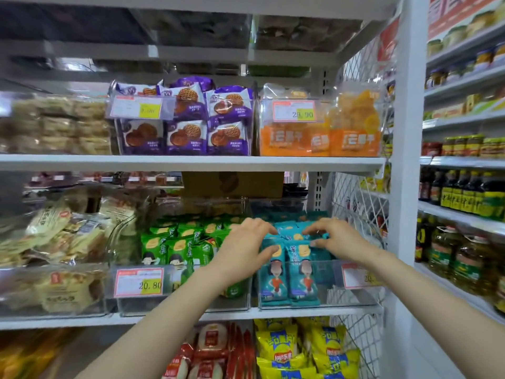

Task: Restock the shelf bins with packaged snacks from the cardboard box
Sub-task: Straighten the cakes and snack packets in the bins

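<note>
Here, two bare forearms reach up from the bottom of the view toward a white store shelf. The left hand (246,242) rests on top of the teal snack packets (289,272), fingers curled and slightly spread, thumb pressing the front of one packet. The right hand (338,239) sits just beside it on the same pile, fingers bent and apart, fingertips touching the packet tops; whether either hand actually pinches a packet is unclear. The teal packets stand upright in a clear plastic bin (355,299) at the right end of the middle shelf, filling its left part. To the left, a neighbouring clear bin holds green snack packets (175,244) behind a price tag (138,281) reading 20.80. Further left, pale wrapped pastries (54,236) fill another bin, blurred.

Below this shelf lie yellow chip bags (300,348) and red-and-white packs (210,348).

Behind the bins, at the back of the middle shelf, a brown cardboard box (232,184) shows under the shelf above. On that upper shelf, purple cookie packs (185,121) sit in a bin, with orange snack bags (352,124) to their right. Far right, a separate rack carries bottles and jars (464,192).
</note>
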Motion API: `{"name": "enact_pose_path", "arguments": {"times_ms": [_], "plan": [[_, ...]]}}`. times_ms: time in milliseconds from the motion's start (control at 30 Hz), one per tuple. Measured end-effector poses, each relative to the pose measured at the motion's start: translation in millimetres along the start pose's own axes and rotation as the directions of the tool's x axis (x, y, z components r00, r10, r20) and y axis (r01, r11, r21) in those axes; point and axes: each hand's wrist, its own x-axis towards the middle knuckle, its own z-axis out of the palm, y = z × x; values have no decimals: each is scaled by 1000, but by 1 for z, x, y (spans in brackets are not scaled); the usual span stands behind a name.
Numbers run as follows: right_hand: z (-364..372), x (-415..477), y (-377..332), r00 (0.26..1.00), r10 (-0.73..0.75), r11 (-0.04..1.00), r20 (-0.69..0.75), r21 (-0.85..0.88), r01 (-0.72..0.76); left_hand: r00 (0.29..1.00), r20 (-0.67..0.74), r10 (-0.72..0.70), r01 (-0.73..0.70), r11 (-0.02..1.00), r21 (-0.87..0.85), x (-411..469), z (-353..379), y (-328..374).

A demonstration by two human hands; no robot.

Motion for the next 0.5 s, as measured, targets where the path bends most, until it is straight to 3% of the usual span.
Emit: {"name": "enact_pose_path", "arguments": {"times_ms": [100, 300, 500], "plan": [[-7, 2, 2, 998, 21, 998, 66, 56, -25, 996, 85, -29, 16, 989, 144, 17, 6, 0], [-36, 11, 8, 997, 57, 990, -59, 134, -49, 955, 290, -68, -3, 971, 238, 44, 3, -7], [-43, 20, 4, 961, -5, 993, 275, -114, 37, 945, 313, -90, 8, 967, 255, 43, 12, -9]]}}
